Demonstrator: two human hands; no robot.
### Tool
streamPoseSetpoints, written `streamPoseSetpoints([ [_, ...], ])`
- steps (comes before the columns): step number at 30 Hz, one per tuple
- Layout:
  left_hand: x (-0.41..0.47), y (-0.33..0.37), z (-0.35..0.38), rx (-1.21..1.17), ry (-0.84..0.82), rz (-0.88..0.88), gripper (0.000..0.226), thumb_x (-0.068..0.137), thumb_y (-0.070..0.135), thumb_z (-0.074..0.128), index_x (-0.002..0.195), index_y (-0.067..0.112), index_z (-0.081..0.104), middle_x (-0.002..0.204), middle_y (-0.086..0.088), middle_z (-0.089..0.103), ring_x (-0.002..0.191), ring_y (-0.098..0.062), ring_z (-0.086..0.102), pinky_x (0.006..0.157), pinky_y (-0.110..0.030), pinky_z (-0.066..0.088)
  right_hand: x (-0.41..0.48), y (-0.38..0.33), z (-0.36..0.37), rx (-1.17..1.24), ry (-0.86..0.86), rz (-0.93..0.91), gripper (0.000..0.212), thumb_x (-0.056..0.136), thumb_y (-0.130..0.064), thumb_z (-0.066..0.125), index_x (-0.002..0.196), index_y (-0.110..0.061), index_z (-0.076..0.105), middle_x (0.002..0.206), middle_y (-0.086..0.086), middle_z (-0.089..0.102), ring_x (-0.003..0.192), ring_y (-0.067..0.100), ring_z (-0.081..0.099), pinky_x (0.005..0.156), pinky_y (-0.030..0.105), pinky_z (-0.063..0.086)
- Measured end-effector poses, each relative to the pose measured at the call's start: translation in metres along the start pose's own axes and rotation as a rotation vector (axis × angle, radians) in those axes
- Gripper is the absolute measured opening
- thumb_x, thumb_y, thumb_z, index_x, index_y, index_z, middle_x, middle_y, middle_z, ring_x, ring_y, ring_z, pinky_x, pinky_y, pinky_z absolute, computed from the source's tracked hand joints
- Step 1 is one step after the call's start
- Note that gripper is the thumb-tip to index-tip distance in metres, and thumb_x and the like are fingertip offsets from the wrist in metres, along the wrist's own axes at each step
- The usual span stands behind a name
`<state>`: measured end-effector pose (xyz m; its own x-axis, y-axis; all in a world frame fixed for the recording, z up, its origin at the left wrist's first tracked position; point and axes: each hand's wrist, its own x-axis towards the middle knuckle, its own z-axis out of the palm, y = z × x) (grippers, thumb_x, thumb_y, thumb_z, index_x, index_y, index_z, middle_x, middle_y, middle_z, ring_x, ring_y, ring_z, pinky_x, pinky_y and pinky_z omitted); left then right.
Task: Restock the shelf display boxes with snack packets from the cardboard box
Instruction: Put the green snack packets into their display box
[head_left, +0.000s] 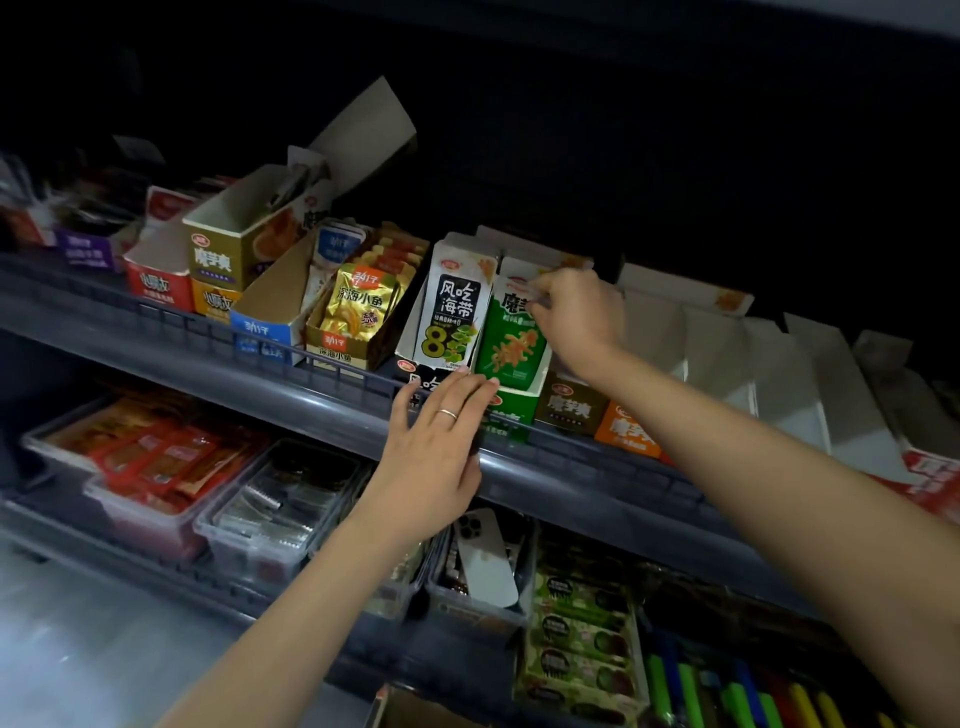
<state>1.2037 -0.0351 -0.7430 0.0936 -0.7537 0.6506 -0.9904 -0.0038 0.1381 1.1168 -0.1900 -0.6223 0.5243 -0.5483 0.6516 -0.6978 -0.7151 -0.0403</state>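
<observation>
On the upper shelf (270, 358), the left hand (434, 447) lies flat, its fingers (470, 387) straight and close together, tips against the front of the black display box (415, 382). In that box a black-and-white packet (454, 306) stands upright, leaning back a little. Just to its right, touching it, the green packet (511, 343) stands in the green display box (511, 413), long axis near vertical, printed face out to the aisle, top edge up. The right hand (579, 317) is nearer to it: its fingers (540, 296) are pinched together on that top edge, so the packet hangs below and slightly left of them. Seating it likely calls for a push straight down along that axis.
</observation>
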Motion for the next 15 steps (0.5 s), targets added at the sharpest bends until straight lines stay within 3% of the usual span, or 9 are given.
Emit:
streamPoseSetpoints([
  [2,0.000,-0.002,0.000,-0.004,-0.002,0.012,0.075,0.075,0.017,0.066,0.142,0.016,0.033,0.144,-0.003,0.039,0.138,-0.016,0.023,0.112,-0.043,0.007,0.002,-0.004,0.003,-0.065,-0.021,0.007,0.014,0.089,-0.012,0.055,0.088,-0.012,0.069,0.089,0.006,0.069,0.085,0.025,0.065,0.065,0.034,0.051],
  [4,0.000,-0.002,-0.001,-0.004,0.001,0.019,0.076,0.074,0.017,0.067,0.142,0.016,0.033,0.144,-0.003,0.040,0.137,-0.016,0.024,0.110,-0.042,0.007,0.003,-0.006,0.004,-0.100,-0.016,0.025,0.008,0.089,-0.007,0.054,0.088,-0.010,0.062,0.094,0.009,0.065,0.082,0.026,0.063,0.060,0.031,0.045],
  [5,0.000,-0.002,-0.001,-0.006,0.000,0.021,0.077,0.074,0.017,0.068,0.142,0.016,0.032,0.144,-0.003,0.040,0.137,-0.016,0.024,0.110,-0.042,0.007,0.002,-0.007,0.005,-0.118,0.000,0.034,0.010,0.089,-0.006,0.056,0.097,-0.010,0.060,0.105,0.011,0.061,0.080,0.027,0.062,0.057,0.030,0.042],
  [7,0.000,-0.003,-0.001,-0.017,-0.007,0.027,0.078,0.074,0.016,0.068,0.142,0.017,0.030,0.144,-0.003,0.039,0.137,-0.015,0.024,0.111,-0.043,0.008,0.001,-0.008,0.007,-0.162,0.041,0.055,0.035,0.086,-0.004,0.060,0.119,-0.010,0.050,0.128,0.018,0.047,0.070,0.025,0.058,0.052,0.030,0.038],
  [9,-0.001,-0.005,-0.001,-0.018,-0.016,0.036,0.080,0.074,0.016,0.068,0.143,0.017,0.028,0.145,-0.002,0.037,0.138,-0.015,0.022,0.112,-0.044,0.011,-0.001,-0.010,0.006,-0.165,0.101,0.046,0.047,0.084,0.001,0.059,0.127,-0.010,0.042,0.135,0.022,0.039,0.061,0.023,0.048,0.047,0.030,0.034],
  [11,-0.002,-0.006,-0.002,-0.008,-0.027,0.045,0.082,0.073,0.016,0.069,0.144,0.017,0.027,0.146,-0.001,0.035,0.138,-0.014,0.021,0.112,-0.043,0.010,-0.003,-0.010,0.005,-0.159,0.073,0.029,0.036,0.087,0.002,0.053,0.119,-0.011,0.047,0.128,0.019,0.046,0.065,0.024,0.050,0.050,0.031,0.034],
  [15,-0.002,-0.006,-0.003,-0.008,-0.040,0.050,0.084,0.073,0.016,0.070,0.145,0.016,0.027,0.147,-0.002,0.035,0.138,-0.014,0.022,0.110,-0.042,0.009,-0.011,-0.007,0.008,-0.138,-0.103,0.016,0.020,0.088,-0.003,0.051,0.101,-0.014,0.060,0.100,0.007,0.063,0.094,0.026,0.056,0.064,0.031,0.035],
])
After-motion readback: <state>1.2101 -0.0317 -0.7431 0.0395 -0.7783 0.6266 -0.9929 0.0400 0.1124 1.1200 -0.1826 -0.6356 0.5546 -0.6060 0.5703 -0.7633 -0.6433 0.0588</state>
